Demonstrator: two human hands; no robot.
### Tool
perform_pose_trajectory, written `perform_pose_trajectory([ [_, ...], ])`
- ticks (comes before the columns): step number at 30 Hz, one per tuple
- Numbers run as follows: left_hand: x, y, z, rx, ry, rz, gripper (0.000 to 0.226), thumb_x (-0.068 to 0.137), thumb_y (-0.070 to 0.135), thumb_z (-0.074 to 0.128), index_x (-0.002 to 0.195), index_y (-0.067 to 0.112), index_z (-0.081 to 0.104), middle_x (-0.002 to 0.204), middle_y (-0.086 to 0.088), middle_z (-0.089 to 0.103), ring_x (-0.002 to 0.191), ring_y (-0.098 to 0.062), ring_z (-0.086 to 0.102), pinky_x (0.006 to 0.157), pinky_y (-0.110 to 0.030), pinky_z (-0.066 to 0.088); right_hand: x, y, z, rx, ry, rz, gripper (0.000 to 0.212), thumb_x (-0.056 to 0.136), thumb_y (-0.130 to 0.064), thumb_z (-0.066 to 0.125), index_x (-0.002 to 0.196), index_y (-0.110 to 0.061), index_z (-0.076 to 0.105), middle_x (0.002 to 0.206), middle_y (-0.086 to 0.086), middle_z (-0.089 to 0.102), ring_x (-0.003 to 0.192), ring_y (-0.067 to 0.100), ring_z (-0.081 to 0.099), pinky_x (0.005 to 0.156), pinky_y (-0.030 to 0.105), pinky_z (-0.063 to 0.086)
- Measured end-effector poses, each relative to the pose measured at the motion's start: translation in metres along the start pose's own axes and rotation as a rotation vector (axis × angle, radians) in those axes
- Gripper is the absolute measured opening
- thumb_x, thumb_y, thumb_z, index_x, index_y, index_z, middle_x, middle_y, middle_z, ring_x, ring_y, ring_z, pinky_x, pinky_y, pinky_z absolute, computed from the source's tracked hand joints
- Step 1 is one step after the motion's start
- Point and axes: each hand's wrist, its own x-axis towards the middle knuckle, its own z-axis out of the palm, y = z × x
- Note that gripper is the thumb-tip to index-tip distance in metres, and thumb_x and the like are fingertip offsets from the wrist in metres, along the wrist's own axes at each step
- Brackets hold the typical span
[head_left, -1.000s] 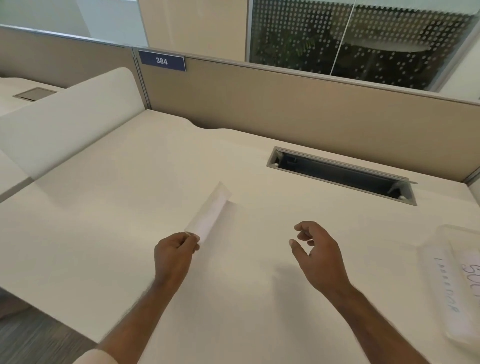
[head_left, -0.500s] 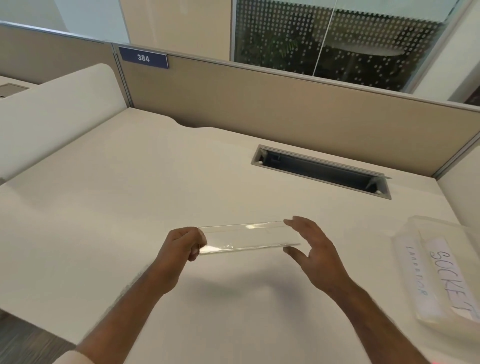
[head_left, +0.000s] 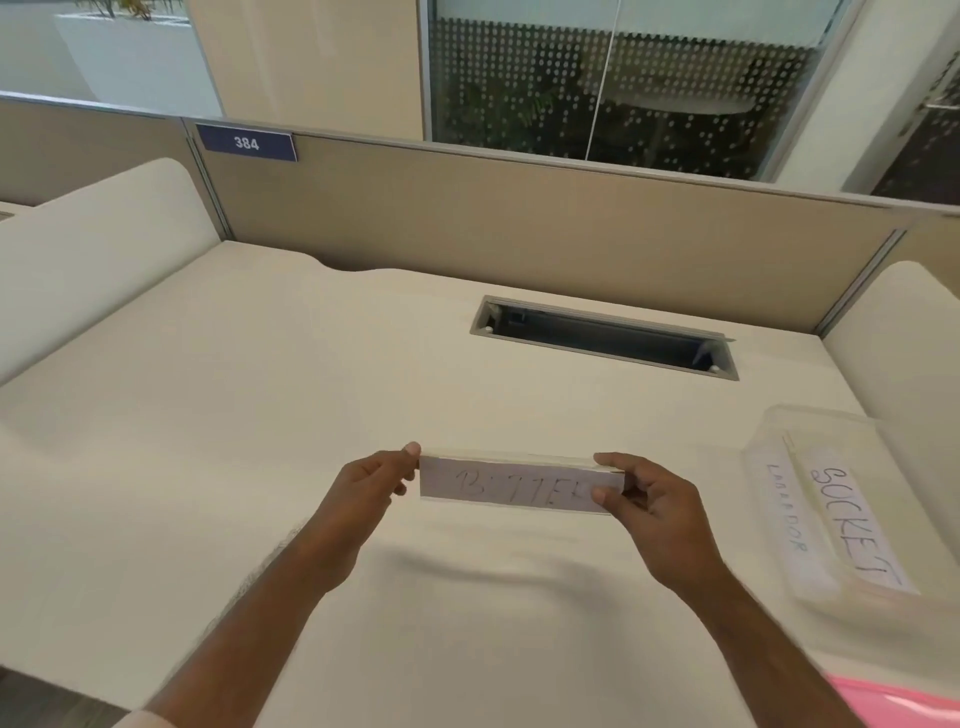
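Observation:
A clear plastic name-plate holder (head_left: 511, 486) with a white handwritten paper label inside is held above the cream desk (head_left: 260, 415), its face turned toward me. My left hand (head_left: 371, 491) pinches its left end between thumb and fingers. My right hand (head_left: 652, 506) pinches its right end, the thumb over the front of the label. The writing is partly covered by my right thumb.
Two more clear holders with paper labels, one reading SOCKET (head_left: 852, 525), lie at the desk's right edge. A cable slot (head_left: 605, 338) is open at the back. Beige partitions (head_left: 519, 223) wall the desk; a pink thing (head_left: 904, 701) shows at bottom right.
The holder went from my left hand alone, pointing away, to level between both hands. My right hand closed on its right end and the label face turned toward me.

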Motion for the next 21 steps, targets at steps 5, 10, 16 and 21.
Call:
perform_pose_trajectory([
  [5, -0.005, 0.004, 0.015, -0.001, -0.059, 0.065, 0.016, 0.094, 0.034, 0.065, 0.099, 0.031, 0.08, 0.106, 0.007, 0.078, 0.104, -0.014, 0.064, 0.09, -0.034, 0.045, -0.002, -0.011, -0.016, 0.149, -0.006, 0.047, 0.03, 0.08, 0.002, 0.074, 0.102, -0.019, 0.073, 0.078, 0.0, 0.07, 0.073, 0.01, 0.064, 0.07, 0.019, 0.054],
  [10, -0.007, 0.013, 0.033, -0.029, 0.001, 0.059, 0.018, 0.097, 0.019, 0.062, 0.104, 0.016, 0.078, 0.1, -0.003, 0.08, 0.098, -0.025, 0.07, 0.087, -0.036, 0.053, -0.001, -0.018, -0.032, 0.205, 0.018, 0.07, 0.032, 0.081, 0.003, 0.072, 0.105, -0.017, 0.072, 0.075, 0.005, 0.068, 0.072, 0.012, 0.066, 0.067, 0.028, 0.059],
  [16, -0.01, 0.029, 0.056, -0.121, -0.041, 0.046, 0.021, 0.098, 0.018, 0.06, 0.108, 0.009, 0.076, 0.102, -0.016, 0.077, 0.084, -0.022, 0.065, 0.076, -0.032, 0.049, -0.002, -0.024, -0.058, 0.28, 0.03, 0.084, 0.032, 0.083, 0.005, 0.068, 0.107, -0.015, 0.07, 0.08, 0.013, 0.067, 0.077, 0.018, 0.069, 0.063, 0.032, 0.059],
  [21, -0.012, 0.039, 0.074, -0.169, -0.077, 0.056, 0.022, 0.098, 0.016, 0.06, 0.109, 0.007, 0.076, 0.109, -0.021, 0.075, 0.087, -0.024, 0.066, 0.077, -0.033, 0.048, -0.004, -0.03, -0.084, 0.274, 0.024, 0.07, 0.031, 0.086, 0.003, 0.065, 0.109, -0.017, 0.071, 0.089, 0.03, 0.059, 0.085, 0.027, 0.069, 0.065, 0.033, 0.06],
])
